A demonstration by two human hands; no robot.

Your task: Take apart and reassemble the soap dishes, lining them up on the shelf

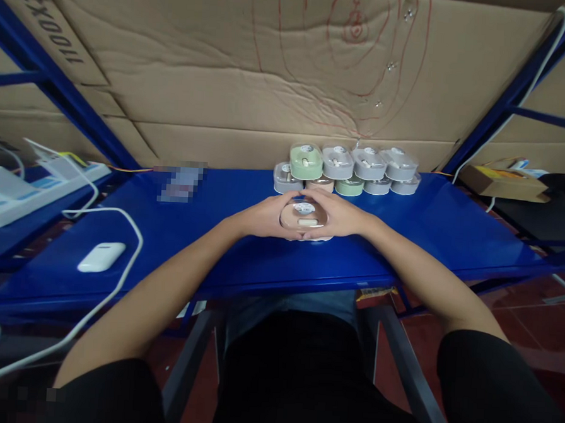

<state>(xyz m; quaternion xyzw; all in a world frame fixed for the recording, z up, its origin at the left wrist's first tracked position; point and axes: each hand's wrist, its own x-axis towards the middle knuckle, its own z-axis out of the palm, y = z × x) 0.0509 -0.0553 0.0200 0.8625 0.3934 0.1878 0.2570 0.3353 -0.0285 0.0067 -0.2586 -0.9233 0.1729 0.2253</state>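
A pinkish round-cornered box with a clear lid (305, 220) is between my two hands over the blue table, near its front edge. My left hand (271, 216) wraps round its left side, and my right hand (341, 216) clasps the right side. The fingertips of both hands come close together at the far and near edges of the lid. Part of another pale rim shows just under the box. Behind my hands, similar boxes stand in two layers, among them a green one (306, 162) and a grey one (338, 163) on top.
A white earbud case (101, 257) and a white cable (135, 254) lie on the left of the blue table (204, 258). Power strips (8, 197) are at far left. A cardboard box (504, 184) sits at right, and cardboard walls the back.
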